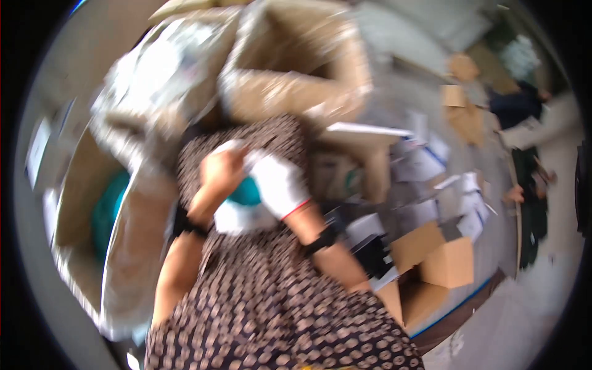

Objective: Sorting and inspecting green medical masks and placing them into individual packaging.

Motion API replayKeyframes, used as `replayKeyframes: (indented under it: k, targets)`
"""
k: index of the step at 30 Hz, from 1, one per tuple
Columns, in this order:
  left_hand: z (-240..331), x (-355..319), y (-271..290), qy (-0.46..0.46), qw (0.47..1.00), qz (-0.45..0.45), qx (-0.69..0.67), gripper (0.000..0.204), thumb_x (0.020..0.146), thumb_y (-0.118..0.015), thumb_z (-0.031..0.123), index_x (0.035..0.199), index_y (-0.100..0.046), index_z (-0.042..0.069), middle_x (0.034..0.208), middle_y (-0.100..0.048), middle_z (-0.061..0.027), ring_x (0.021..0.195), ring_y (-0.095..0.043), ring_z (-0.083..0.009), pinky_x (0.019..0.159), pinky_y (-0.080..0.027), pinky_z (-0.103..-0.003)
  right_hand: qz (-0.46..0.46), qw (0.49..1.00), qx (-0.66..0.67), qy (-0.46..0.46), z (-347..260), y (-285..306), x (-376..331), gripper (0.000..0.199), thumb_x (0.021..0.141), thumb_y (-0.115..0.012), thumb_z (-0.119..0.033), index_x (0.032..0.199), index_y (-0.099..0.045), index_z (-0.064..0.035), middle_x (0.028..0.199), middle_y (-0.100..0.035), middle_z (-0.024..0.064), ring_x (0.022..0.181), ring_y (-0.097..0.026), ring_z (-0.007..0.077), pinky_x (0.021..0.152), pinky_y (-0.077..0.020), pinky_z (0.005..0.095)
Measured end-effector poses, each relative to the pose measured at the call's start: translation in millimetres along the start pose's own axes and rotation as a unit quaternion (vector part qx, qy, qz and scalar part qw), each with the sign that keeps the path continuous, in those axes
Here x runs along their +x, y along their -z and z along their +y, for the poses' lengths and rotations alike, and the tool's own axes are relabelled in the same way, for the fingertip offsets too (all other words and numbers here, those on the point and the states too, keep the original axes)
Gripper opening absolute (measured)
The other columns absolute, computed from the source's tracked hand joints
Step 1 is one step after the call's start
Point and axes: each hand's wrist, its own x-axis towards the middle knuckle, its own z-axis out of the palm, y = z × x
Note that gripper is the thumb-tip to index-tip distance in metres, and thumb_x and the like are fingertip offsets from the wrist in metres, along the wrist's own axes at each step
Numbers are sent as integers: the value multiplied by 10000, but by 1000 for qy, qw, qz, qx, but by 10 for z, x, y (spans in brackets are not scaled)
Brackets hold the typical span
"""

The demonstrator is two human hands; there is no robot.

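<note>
My bare left hand (pixel 222 169) is closed in front of my lap, with a bit of white showing at its fingertips. What it grips is too blurred to make out. My right hand (pixel 277 182), in a white glove with a red cuff edge, is close beside it; motion smears its fingers. Between and below the hands, a white and teal item (pixel 243 216) lies against my patterned dark brown clothing (pixel 277 296). Its kind does not show, and the hands hide part of it. Both wrists wear black bands.
Ahead stands a large plastic-lined carton (pixel 296 95); a carton heaped with clear plastic (pixel 160 68) is left of it. Far left, another carton (pixel 135 246) holds something teal (pixel 105 213). To the right are an open brown box (pixel 456 262) and scattered white papers or packages (pixel 425 157).
</note>
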Motion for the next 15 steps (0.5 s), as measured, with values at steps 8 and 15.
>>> replayKeyframes:
  k: [8, 15]
  targets:
    - [-112, 108, 210, 90, 995, 37, -15, 523, 979, -438, 343, 639, -576, -31, 636, -555, -257, 637, -573, -435, 588, -421, -481, -114, 948, -296, -16, -141, -576, 92, 155, 809, -530, -162, 891, -605, -55, 857, -594, 83, 791, -586, 207, 690, -475, 343]
    - [-672, 352, -147, 11, 994, 87, 65, 431, 947, -493, 266, 601, -586, 27, 630, -587, -210, 590, -591, -407, 539, -458, -478, -316, 897, -253, -175, -88, -894, 344, 94, 803, -602, -185, 794, -686, -143, 743, -685, 54, 662, -663, 218, 576, -474, 397]
